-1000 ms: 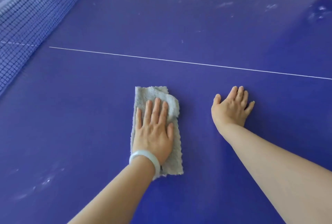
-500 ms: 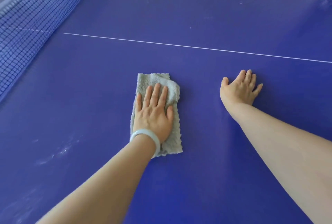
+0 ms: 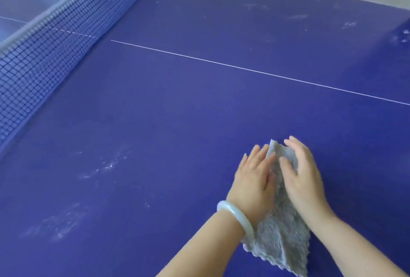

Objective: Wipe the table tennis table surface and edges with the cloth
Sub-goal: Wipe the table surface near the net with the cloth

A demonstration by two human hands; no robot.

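Cloth [image 3: 285, 240], grey and nubbly with a scalloped hem, lies on the blue counter [image 3: 177, 121] in the near right part of the view, well short of the white centre line [image 3: 244, 69]. Its long axis runs away from the person, leaning slightly left, with a fold or seam along its length. The far corner looks raised off the surface between the two hands. The left hand [image 3: 253, 181], with a pale bangle [image 3: 237, 216] at the wrist, rests along the cloth's left edge with its fingers fairly straight and close together, holding nothing. The right hand [image 3: 304, 179] sits over the far right part of the cloth, its fingers gently curved and its thumb on the fabric. The blur makes it impossible to tell whether it pinches the raised corner or only presses on it. Both hands seem to be rearranging or refolding the cloth, not sweeping it. The nearest chalky smears [image 3: 106, 165] lie well apart to the cloth's left, on the side towards the net [image 3: 55, 39], and a second patch [image 3: 60, 230] sits nearer the person on that side. More marks [image 3: 297, 17] show far beyond the line, near the far edge. The next stroke therefore probably goes leftwards, and the left hand is the nearer one to lead it.
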